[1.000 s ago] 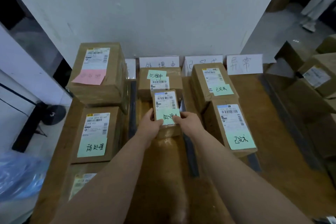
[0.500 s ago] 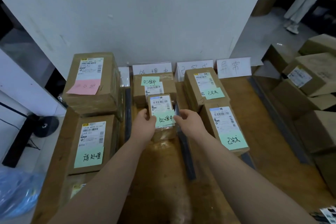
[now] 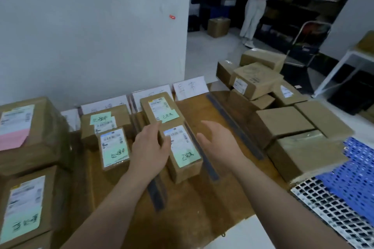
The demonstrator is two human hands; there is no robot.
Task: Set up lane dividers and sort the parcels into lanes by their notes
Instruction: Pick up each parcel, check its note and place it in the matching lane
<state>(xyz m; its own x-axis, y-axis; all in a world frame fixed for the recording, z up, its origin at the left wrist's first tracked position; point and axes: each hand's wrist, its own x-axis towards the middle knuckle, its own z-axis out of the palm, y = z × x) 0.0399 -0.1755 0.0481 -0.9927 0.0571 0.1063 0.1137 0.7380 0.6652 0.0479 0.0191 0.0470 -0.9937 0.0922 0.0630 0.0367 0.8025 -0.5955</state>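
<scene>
**Flanking a taped parcel (image 3: 183, 153) with two open hands**

Worn, streaked brown wood forms the table (image 3: 202, 208), backed by a flat white wall (image 3: 91, 26). A loose heap of boxes (image 3: 283, 125), matte cardboard under glossy tape, crowds its right end beside a blue perforated mat (image 3: 356, 180). At the far left sit two bulky cartons, one pink-noted (image 3: 40, 147) and one green-noted (image 3: 50, 198).

The parcel is oblong and lies flat in the third lane from the left. A white label and a green handwritten note cover its top, and a longer box (image 3: 147, 107) lies just behind it. A smaller parcel (image 3: 114, 147) rests one lane to the left.

The left hand (image 3: 150, 147) lies along the parcel's left edge, fingers straight and relaxed. Blur hides whether they touch it. The right hand (image 3: 218, 143) hovers just beside the right edge, fingers spread and holding nothing. The hands are apart, with the parcel between them.

Thin, dark, flat dividers run front to back: one (image 3: 156, 194) under the left wrist, one (image 3: 208, 168) below the right hand and one (image 3: 234, 125) farther right. Bare wood shows between those last two and along the table's front edge. White cards (image 3: 191, 88) stand propped at the lane heads.
</scene>
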